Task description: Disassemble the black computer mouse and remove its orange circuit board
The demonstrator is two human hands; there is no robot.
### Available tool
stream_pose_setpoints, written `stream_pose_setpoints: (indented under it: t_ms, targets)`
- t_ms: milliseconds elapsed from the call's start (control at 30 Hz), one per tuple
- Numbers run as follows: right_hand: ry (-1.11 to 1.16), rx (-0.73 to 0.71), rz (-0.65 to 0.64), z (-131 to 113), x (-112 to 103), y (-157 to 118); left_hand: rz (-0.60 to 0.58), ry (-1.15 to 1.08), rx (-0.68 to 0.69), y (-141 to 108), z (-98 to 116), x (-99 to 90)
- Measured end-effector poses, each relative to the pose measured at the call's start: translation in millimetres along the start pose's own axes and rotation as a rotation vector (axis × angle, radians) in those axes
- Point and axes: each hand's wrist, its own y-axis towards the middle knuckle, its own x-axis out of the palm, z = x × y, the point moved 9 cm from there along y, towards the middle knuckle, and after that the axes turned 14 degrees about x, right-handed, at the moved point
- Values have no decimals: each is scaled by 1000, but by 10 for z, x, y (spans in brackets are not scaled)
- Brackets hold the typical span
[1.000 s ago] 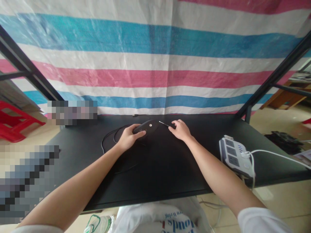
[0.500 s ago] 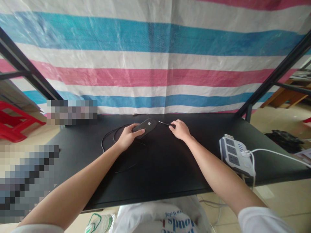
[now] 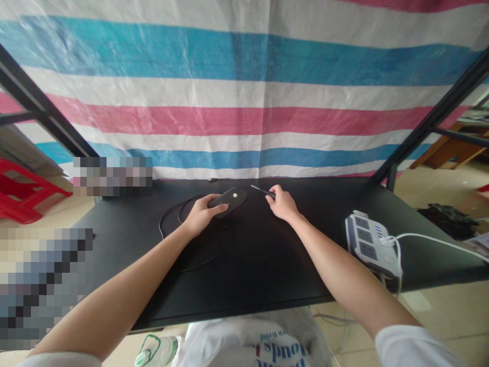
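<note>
My left hand [image 3: 204,213] grips a black computer mouse [image 3: 237,202], thumb across its underside, which faces up and shows a small pale round spot. The mouse's black cable [image 3: 168,210] loops over the desk to the left, and a USB plug [image 3: 212,180] lies behind the mouse. Just to the right, my right hand [image 3: 283,203] is closed round the dark handle of a thin screwdriver [image 3: 262,190]. The metal tip points left toward the mouse's end, with a small gap between them.
Both forearms reach over a black desk [image 3: 267,265]. A white power strip [image 3: 372,244] with a plugged-in white cable sits at the right. Striped sheeting [image 3: 244,122] hangs behind, between dark metal posts. A red stool [image 3: 26,193] stands left, a clear bottle [image 3: 160,351] below the front edge.
The screwdriver's tip has lifted slightly and shifted a little away from the mouse's end, its shaft now angled more upward. My left hand and the mouse have hardly moved.
</note>
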Motion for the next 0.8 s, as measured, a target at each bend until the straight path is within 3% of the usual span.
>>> stream_pose_setpoints:
  t_ms: [367,800]
  targets:
    - [0,8,16,10,-2,14,29,-8,29,11,12,-24]
    - [159,-67,87,-23,-36,-5,32,10,50,6,50,-26]
